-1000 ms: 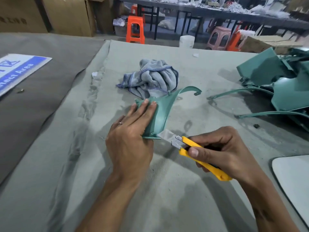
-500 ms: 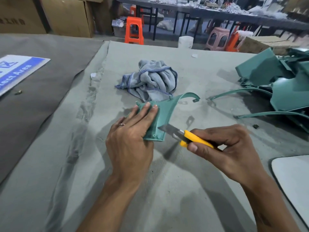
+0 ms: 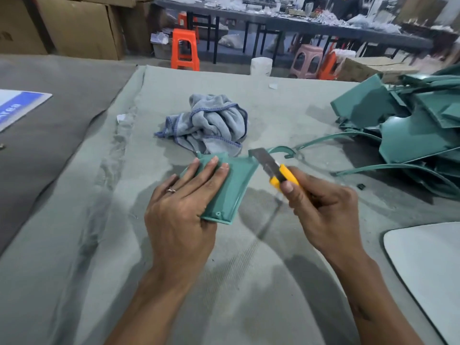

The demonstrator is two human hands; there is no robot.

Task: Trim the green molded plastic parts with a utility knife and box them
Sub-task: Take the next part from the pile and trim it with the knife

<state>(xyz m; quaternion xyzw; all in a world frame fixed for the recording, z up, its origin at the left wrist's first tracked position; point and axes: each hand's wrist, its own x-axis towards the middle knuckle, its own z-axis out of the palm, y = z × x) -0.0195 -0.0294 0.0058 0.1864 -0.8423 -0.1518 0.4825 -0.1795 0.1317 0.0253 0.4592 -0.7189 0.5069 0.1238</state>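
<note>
I see open felt near and left; the rag blocks far, the green pile right, perhaps sprawling farther.

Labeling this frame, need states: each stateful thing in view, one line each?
utility knife: blade extended, at the part's far right corner
green part: flat on table, pinned
left hand: fingers straight, pressing the part
right hand: gripping the knife
towel: crumpled
</note>
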